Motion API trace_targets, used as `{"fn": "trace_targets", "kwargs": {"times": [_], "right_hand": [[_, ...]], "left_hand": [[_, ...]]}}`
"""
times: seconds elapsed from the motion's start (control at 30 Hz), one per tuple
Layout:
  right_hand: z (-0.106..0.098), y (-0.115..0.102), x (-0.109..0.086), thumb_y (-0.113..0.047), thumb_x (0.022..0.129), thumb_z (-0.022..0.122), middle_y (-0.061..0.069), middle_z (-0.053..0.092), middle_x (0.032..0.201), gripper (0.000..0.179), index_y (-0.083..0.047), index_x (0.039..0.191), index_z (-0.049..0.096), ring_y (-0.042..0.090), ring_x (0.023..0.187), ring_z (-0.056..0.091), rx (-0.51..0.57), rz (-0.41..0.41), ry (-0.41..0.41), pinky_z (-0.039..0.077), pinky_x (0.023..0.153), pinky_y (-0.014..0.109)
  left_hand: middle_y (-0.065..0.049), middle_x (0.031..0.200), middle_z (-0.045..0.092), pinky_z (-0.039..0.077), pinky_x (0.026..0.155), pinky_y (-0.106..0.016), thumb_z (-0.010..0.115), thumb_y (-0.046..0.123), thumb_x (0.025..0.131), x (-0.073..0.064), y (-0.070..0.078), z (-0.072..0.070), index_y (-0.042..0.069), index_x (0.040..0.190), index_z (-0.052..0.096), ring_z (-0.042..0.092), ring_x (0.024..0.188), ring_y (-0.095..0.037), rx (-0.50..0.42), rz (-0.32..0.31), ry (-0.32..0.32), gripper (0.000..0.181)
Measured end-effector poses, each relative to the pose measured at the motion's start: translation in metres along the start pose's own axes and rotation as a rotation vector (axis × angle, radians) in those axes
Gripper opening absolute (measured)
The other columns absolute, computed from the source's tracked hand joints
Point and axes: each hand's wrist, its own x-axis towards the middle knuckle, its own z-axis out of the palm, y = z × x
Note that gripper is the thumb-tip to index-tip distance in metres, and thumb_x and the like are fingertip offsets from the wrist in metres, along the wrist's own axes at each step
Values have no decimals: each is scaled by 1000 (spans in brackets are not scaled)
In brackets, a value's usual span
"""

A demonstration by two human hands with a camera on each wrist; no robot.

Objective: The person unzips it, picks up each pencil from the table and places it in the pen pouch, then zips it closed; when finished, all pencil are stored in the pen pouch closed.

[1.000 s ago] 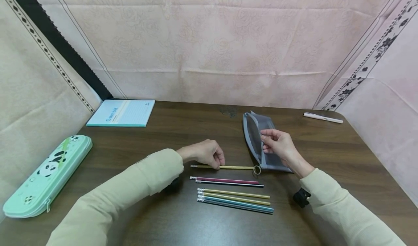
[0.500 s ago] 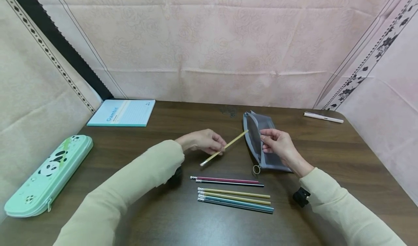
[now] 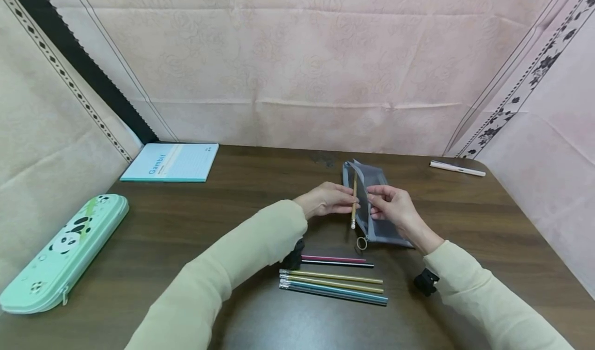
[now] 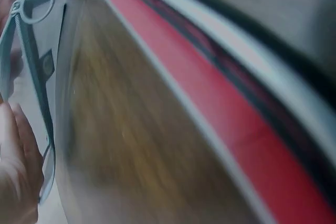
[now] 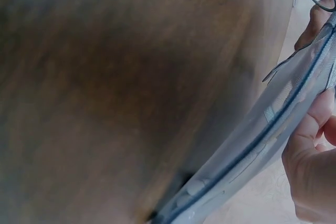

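A grey zippered pouch (image 3: 388, 230) lies on the table, its mouth held apart on the left side. My right hand (image 3: 397, 210) pinches the near edge of that mouth; the right wrist view shows the thumb and finger on the pouch wall (image 5: 262, 135). At the opening, my left hand (image 3: 331, 199) holds a yellow pencil (image 3: 354, 217), eraser end toward me and far end at the pouch mouth. How deep its tip sits is hard to tell. A metal ring (image 3: 361, 243) hangs from the zip. In the left wrist view, the left hand (image 4: 18, 166) is beside the pouch.
Below the pouch lie a pink pencil (image 3: 334, 259) and a black one (image 3: 339, 264), then several gold and blue pencils (image 3: 332, 289). A mint panda pencil case (image 3: 65, 254) is at left, a light-blue notebook (image 3: 171, 162) behind it. A white pen (image 3: 457, 168) lies at back right.
My left hand has lifted the yellow pencil off the table, turned it, and carried it right to the pouch mouth. The right hand keeps its grip on the pouch.
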Motion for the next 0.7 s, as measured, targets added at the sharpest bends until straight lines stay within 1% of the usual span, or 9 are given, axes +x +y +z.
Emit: {"fn": "trace_targets", "kwargs": {"times": [0.1, 0.23, 0.33, 0.43, 0.53, 0.63, 0.7], "right_hand": [[0, 0, 0, -7, 96, 51, -1, 56, 78, 38, 11, 129, 45, 2, 61, 57, 0, 4, -3, 54, 59, 18], [1, -1, -1, -6, 96, 50, -2, 55, 77, 37, 12, 129, 45, 2, 60, 57, 8, 2, -7, 54, 57, 17], [3, -1, -1, -5, 96, 50, -2, 56, 76, 37, 13, 128, 45, 2, 59, 57, 22, -4, -11, 53, 57, 16], [3, -2, -2, -4, 96, 50, -3, 56, 75, 37, 14, 128, 44, 2, 59, 57, 34, -9, -10, 53, 56, 17], [2, -1, -1, -5, 96, 50, -3, 56, 75, 37, 13, 128, 45, 2, 59, 57, 29, -7, -4, 54, 57, 17], [0, -1, -1, -6, 97, 50, -3, 56, 76, 37, 12, 129, 45, 2, 60, 57, 10, -1, 4, 54, 58, 18], [-1, 0, -1, -7, 97, 50, -3, 56, 76, 37, 12, 129, 45, 2, 60, 57, 7, -2, 5, 54, 58, 18]], "left_hand": [[-23, 123, 59, 48, 95, -32, 57, -2, 91, 5, -2, 9, -4, 133, 47, 59, 113, -28, -3, 33, 46, 42], [-22, 117, 61, 51, 90, -30, 58, -3, 90, 9, -5, 17, -5, 132, 47, 61, 109, -29, -17, 63, 116, 44], [-21, 115, 61, 52, 88, -30, 58, -4, 89, 9, -8, 19, -5, 132, 47, 61, 108, -29, -23, 83, 147, 45], [-24, 121, 57, 51, 91, -31, 56, -5, 90, 6, -9, 18, -6, 136, 42, 58, 112, -31, -27, 108, 135, 47], [-25, 126, 54, 49, 94, -32, 54, -4, 92, -1, -7, 13, -6, 138, 40, 55, 117, -32, -10, 119, 96, 48], [-24, 126, 55, 48, 95, -34, 55, -2, 92, -9, -5, 8, -4, 136, 44, 57, 115, -30, 42, 105, 45, 45], [-22, 123, 57, 49, 94, -35, 57, -1, 91, -15, -5, 3, -3, 133, 48, 60, 110, -28, 105, 86, -4, 43]]}}
